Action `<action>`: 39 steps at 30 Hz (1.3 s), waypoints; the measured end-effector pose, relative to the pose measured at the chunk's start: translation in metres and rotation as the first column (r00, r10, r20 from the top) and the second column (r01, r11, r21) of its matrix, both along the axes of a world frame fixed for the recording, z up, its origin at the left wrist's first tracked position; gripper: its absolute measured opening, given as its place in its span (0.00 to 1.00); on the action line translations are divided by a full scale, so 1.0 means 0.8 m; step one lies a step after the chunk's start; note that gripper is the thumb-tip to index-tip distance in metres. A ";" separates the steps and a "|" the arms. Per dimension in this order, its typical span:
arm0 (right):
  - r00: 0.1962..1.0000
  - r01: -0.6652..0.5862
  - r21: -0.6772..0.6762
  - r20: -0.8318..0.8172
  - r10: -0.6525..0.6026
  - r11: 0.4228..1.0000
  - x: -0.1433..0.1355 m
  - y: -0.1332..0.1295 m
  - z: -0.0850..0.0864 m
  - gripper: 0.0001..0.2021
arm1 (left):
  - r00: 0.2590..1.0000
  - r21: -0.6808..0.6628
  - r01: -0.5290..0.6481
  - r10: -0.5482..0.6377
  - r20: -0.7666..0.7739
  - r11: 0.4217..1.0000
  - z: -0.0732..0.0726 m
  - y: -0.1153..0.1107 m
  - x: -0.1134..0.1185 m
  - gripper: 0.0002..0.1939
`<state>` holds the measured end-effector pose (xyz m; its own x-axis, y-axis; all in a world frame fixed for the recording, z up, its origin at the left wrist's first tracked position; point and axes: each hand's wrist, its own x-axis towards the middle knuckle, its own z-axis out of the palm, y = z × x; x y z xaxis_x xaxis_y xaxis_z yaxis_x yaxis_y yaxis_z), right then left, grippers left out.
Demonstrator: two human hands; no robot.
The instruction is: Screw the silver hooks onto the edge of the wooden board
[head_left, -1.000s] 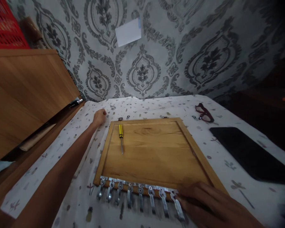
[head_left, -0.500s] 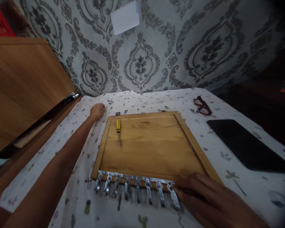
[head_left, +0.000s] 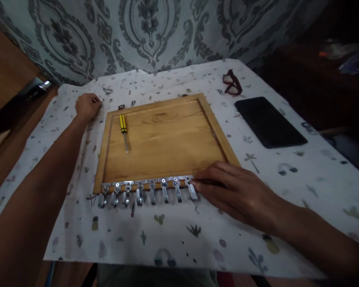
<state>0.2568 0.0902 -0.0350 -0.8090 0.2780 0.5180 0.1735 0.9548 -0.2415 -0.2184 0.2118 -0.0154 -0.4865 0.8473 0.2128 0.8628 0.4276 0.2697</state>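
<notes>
A wooden framed board (head_left: pixel 164 139) lies flat on the patterned white cloth. Along its near edge runs a metal hook strip (head_left: pixel 152 185) with several hooks pointing toward me. My right hand (head_left: pixel 233 187) has its fingertips closed on the strip's right end, by the board's near right corner. A yellow and black screwdriver (head_left: pixel 123 129) rests on the board's left part. Beyond the board's far left corner, my left hand (head_left: pixel 88 107) rests on the cloth with curled fingers; whatever they hold is too small to name.
Red-framed glasses (head_left: pixel 232 83) and a black tablet-like slab (head_left: pixel 270 121) lie right of the board. The cloth-covered table (head_left: pixel 131 247) ends at a near edge. A patterned curtain (head_left: pixel 149 32) hangs behind, with wooden furniture (head_left: pixel 8 52) at the far left.
The view has tilted down and shifted, so the table's near edge now shows. Both hands keep about the same places beside the board and the hook strip.
</notes>
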 end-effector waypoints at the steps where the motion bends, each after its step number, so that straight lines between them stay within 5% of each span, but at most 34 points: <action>1: 1.000 -0.004 0.009 0.007 0.004 1.000 0.000 0.000 0.002 0.07 | 1.000 0.012 0.004 -0.004 0.009 1.000 -0.001 -0.001 0.000 0.18; 12: 0.999 0.007 -0.012 0.037 -0.006 1.000 0.002 0.001 -0.004 0.12 | 1.000 -0.016 -0.006 0.006 0.029 1.000 -0.015 -0.005 -0.011 0.19; 16: 0.994 0.104 0.022 -0.021 -0.103 0.994 0.000 0.002 -0.012 0.14 | 0.999 -0.021 0.045 -0.045 0.017 0.999 -0.018 -0.005 -0.020 0.19; 26: 0.992 0.125 0.196 -0.043 -0.119 0.973 0.005 0.005 -0.030 0.18 | 0.996 0.023 0.092 -0.091 -0.006 0.996 -0.021 -0.017 -0.017 0.19; 39: 0.997 0.072 0.038 -0.028 -0.071 0.997 0.000 0.004 -0.017 0.14 | 0.997 0.009 -0.052 0.052 -0.054 0.999 -0.023 -0.019 0.010 0.18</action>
